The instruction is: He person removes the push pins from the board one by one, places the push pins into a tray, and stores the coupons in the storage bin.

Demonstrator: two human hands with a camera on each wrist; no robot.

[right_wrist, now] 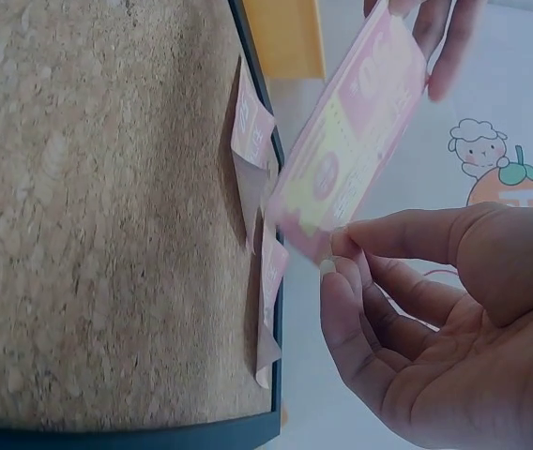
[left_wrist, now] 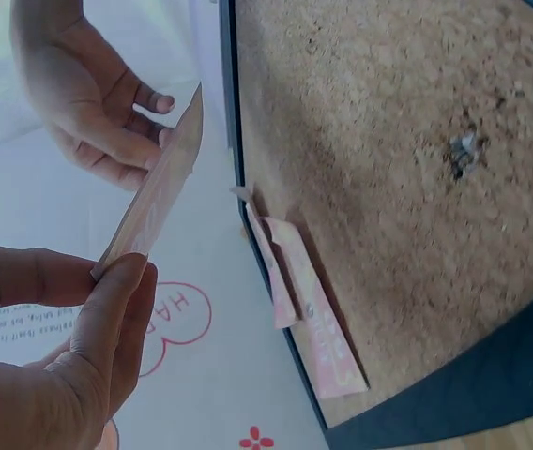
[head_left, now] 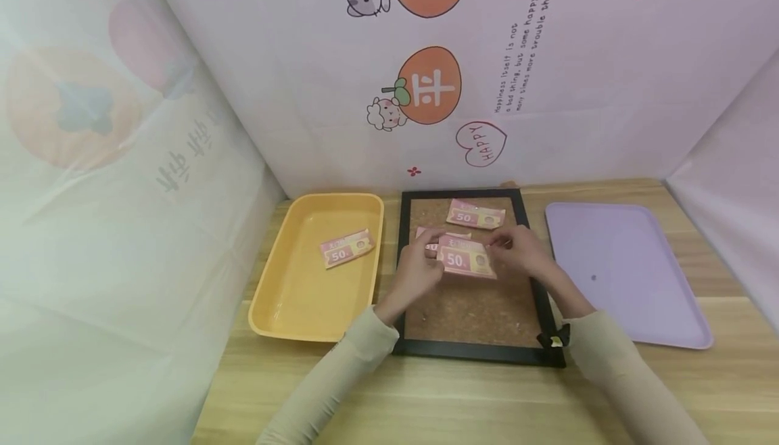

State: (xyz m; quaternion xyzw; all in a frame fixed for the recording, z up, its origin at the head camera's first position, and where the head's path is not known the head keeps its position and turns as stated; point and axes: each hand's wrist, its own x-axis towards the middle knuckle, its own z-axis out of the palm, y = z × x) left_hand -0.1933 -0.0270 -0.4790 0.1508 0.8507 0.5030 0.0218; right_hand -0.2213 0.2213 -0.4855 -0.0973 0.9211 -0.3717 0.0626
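The held coupon (head_left: pixel 465 256) is raised above the cork board (head_left: pixel 475 316), apart from its surface, printed face toward the near side. The left hand (head_left: pixel 418 268) pinches its left end: the thumb bears on the printed face and the forefinger supports the back. The right hand (head_left: pixel 520 250) is at the far right corner; thumb and forefinger tips meet there and pinch the corner, with the remaining fingers curled below them. The coupon's middle spans the gap between the hands, untouched by the fingers.

Two coupons lie on the board's far part. The far coupon (head_left: pixel 476 214) sits right of centre; the second coupon (left_wrist: pixel 321 323) sits nearer and to the left, partly hidden in the head view.

Left of the board, a yellow tray (head_left: pixel 298 303) contains a loose coupon (head_left: pixel 347 249). Right of the board is a purple tray (head_left: pixel 627 269). All rest on a wood table (head_left: pixel 475 401).
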